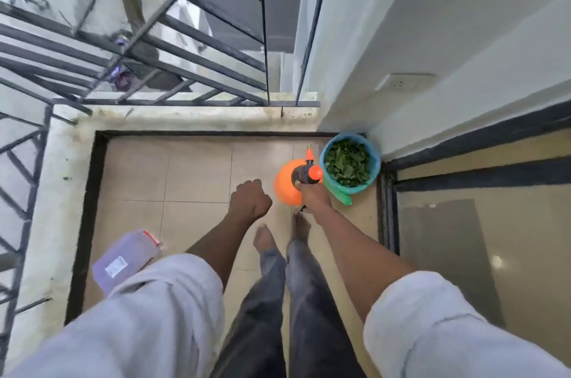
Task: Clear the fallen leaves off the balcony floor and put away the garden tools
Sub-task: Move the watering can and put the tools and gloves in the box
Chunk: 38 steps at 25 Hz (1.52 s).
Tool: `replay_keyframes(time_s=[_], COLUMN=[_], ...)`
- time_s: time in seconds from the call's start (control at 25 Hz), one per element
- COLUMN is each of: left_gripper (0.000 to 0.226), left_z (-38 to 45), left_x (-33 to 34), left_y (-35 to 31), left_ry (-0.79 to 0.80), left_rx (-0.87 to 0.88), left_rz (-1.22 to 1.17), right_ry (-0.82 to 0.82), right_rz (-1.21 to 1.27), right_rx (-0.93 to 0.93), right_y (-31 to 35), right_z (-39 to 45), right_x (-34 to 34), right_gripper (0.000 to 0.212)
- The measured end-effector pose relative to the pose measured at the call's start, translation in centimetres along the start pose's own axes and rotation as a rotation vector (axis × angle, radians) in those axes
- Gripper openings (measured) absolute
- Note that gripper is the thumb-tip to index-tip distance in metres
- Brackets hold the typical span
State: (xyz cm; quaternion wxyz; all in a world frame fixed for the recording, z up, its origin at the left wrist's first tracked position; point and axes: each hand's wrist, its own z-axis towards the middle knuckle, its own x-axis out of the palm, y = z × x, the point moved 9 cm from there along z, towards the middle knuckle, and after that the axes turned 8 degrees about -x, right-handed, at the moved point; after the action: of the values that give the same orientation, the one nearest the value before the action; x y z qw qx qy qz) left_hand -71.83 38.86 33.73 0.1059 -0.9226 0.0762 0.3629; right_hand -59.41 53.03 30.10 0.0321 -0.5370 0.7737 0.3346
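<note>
Item: our right hand grips the round orange plastic pressure sprayer for stowing; left hand fisted, empty; blue leaf-filled bucket alongside.

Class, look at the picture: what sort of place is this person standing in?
Most likely a small upper-floor balcony: a metal railing edges the tiled floor, and a bucket of leaves stands in the corner.

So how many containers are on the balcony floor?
3: a sprayer held by the right hand, a leaf-filled bucket beside it in the corner, a jug lower left.
</note>
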Motion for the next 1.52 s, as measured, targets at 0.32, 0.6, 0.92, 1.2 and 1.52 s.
replay_keyframes(time_s=[0.32, 0.6, 0.92, 1.2, 1.52], left_gripper=[0.044, 0.049, 0.046, 0.041, 0.045], left_z=[19.1, 26.0, 28.0, 23.4, 4.3], left_x=[6.8, 12.6, 13.5, 10.4, -1.0], left_y=[-0.9, -0.8, 0.5, 0.5, -1.6], left_ry=[0.025, 0.061, 0.068, 0.095, 0.118], left_rx=[-0.063, -0.085, -0.096, -0.112, -0.051], left_rz=[-0.149, -0.196, -0.188, -0.135, -0.063], right_ry=[0.006, -0.001, 0.042, 0.037, 0.141], right_rz=[-0.069, -0.089, -0.162, -0.372, -0.643], right_rx=[-0.104, -0.127, -0.135, -0.131, -0.451], right_y=[0.9, 1.1, -0.4, -0.2, 9.3], right_z=[21.0, 30.7, 32.0, 24.5, 1.6], right_x=[7.2, 12.3, 13.8, 10.3, 3.3], right_gripper=[0.045, 0.046, 0.051, 0.04, 0.026])
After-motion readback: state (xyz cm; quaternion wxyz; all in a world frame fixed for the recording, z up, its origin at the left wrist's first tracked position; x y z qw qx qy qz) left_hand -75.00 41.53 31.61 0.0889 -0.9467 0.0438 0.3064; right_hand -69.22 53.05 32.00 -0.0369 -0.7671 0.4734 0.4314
